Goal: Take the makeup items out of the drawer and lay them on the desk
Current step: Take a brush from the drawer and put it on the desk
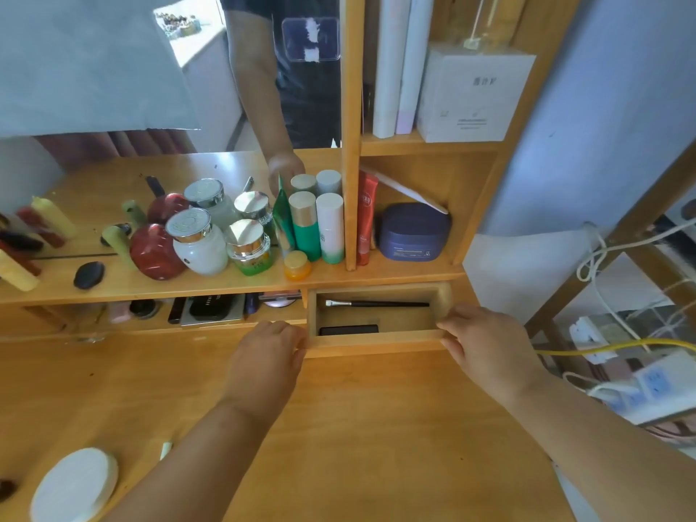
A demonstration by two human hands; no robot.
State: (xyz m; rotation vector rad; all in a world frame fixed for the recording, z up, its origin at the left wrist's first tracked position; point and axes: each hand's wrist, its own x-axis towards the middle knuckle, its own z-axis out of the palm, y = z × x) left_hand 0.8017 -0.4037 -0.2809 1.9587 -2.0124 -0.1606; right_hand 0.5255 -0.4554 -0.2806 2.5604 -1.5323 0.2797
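Both hands hold the small pale wooden drawer (376, 339), which stands pulled out from under the shelf. The left hand (267, 356) has its grip closed on the drawer's front left corner, fingers curled over the edge. The right hand (486, 342) has its grip closed on the drawer's front right corner, thumb along the front panel and fingers wrapped round the side.

Inside the drawer, a thin black-handled makeup brush with a silver ferrule (376, 304) lies along the back wall, bristles toward the drawer's left. A flat black rectangular case (348, 329) lies against the drawer's front wall, partly hidden by the front panel; it may be a compact, though the view does not settle that.

The drawer's front hangs over the light wooden worktop (357, 446), which is bare just in front of the drawer. Far to the drawer's left, at the near edge of the worktop, lies a round white pad (75, 484).

Just left of the drawer, in the open slot under the shelf, sits a dark rectangular palette (212, 308). Above the drawer, on the shelf, a squat dark-blue plastic jar (412, 233) stands in the cubby, with a red tube (365, 220) upright beside it.
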